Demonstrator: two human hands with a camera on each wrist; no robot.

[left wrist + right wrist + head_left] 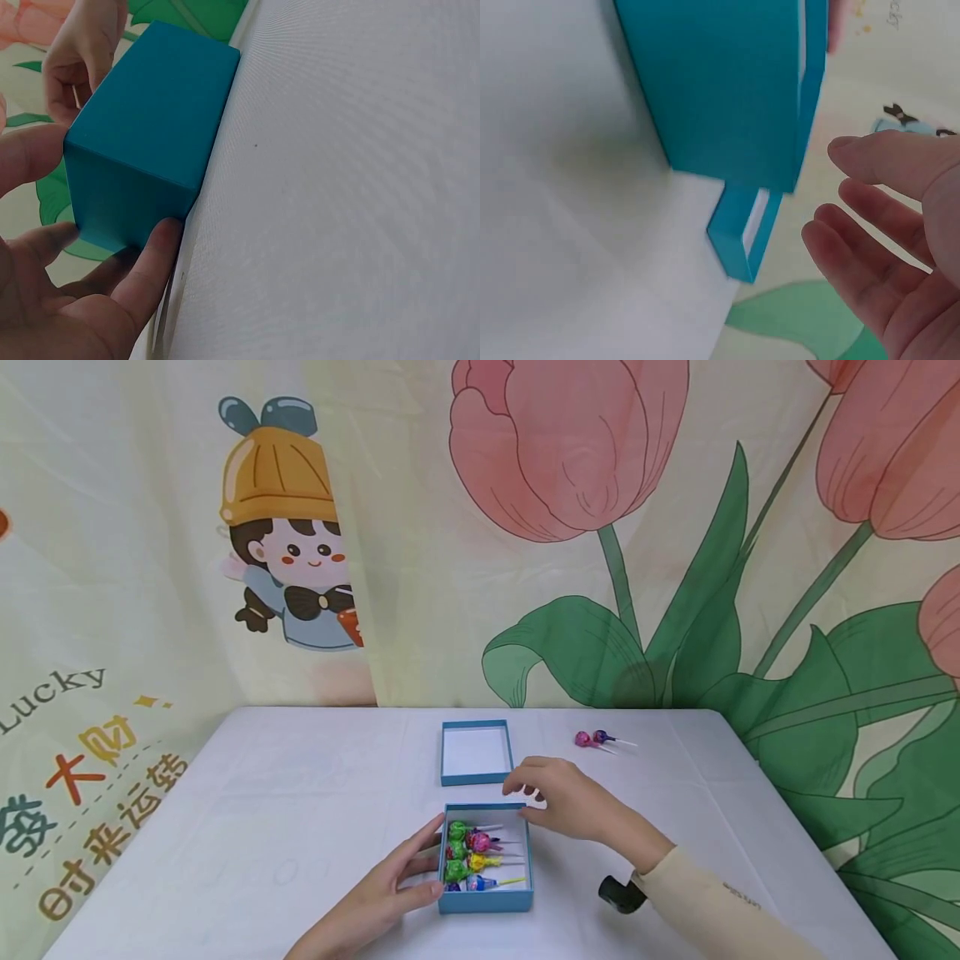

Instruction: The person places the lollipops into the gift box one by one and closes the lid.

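A blue open-topped box [486, 902] stands near the front of the table with several wrapped lollipops inside. Among them are green lollipops [455, 870] down the left side, a pink one [480, 842], a yellow one [480, 862] and a blue one [480, 882]. My left hand [382, 885] rests against the box's left side, thumb by the front corner. In the left wrist view its fingers [154, 262] lie spread over the box wall. By the box's back right corner, my right hand [573, 802] has its fingers loosely bent with nothing between them.
Behind the box lies its blue-rimmed lid [474, 779], white inside face up. Two lollipops [592, 739], one pink and one dark purple, lie at the back right. The white-covered table [315, 793] ends at a printed curtain [420, 568].
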